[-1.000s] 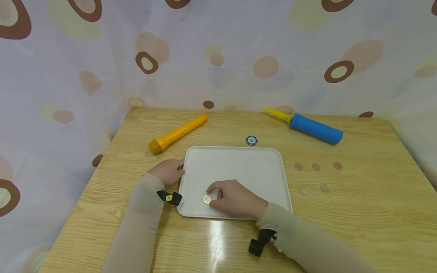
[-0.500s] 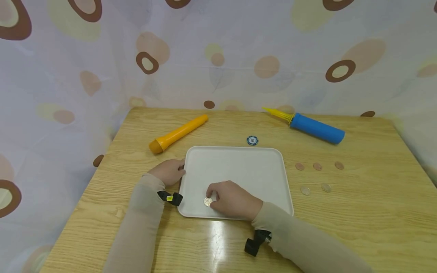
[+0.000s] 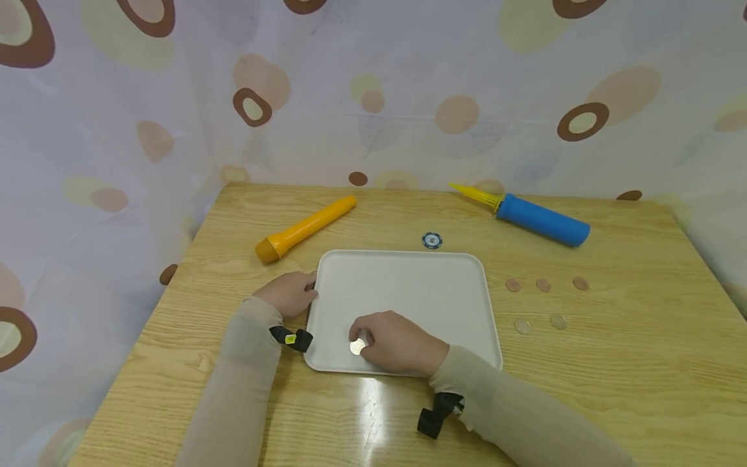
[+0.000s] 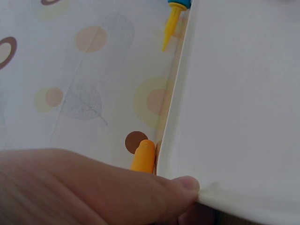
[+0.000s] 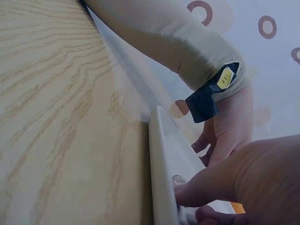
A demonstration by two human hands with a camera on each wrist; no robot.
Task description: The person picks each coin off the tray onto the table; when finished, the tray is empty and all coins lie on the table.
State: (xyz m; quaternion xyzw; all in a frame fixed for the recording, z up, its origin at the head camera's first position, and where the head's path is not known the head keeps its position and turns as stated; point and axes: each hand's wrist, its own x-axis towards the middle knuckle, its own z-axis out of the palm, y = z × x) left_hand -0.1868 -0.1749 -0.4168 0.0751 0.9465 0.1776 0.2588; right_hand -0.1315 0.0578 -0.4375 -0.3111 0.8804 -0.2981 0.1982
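Note:
A white rectangular tray point(image 3: 420, 285) lies on the wooden table. At its left edge my left hand point(image 3: 287, 294) grips the rim; in the left wrist view the thumb point(image 4: 185, 183) lies over the rim. Above the tray's lower left part, my right hand point(image 3: 399, 342) has its thumb and index finger curled around a shiny coin point(image 3: 357, 346). That coin catches bright light. In the right wrist view a coin point(image 5: 178, 179) shows just past the thumb, partly hidden by my fingers.
An orange flashlight-shaped tube point(image 3: 306, 229) lies behind the tray's left side. A blue poker chip point(image 3: 432, 240) and a blue-and-yellow hand pump point(image 3: 539, 219) are farther back. To the right lie three copper coins point(image 3: 543, 285) and two pale coins point(image 3: 558, 321). A patterned curtain point(image 3: 408, 97) hangs behind.
My right thumb and index finger have closed in on the coin, which has shifted slightly toward me and turned brighter. My left hand stays on the tray's edge.

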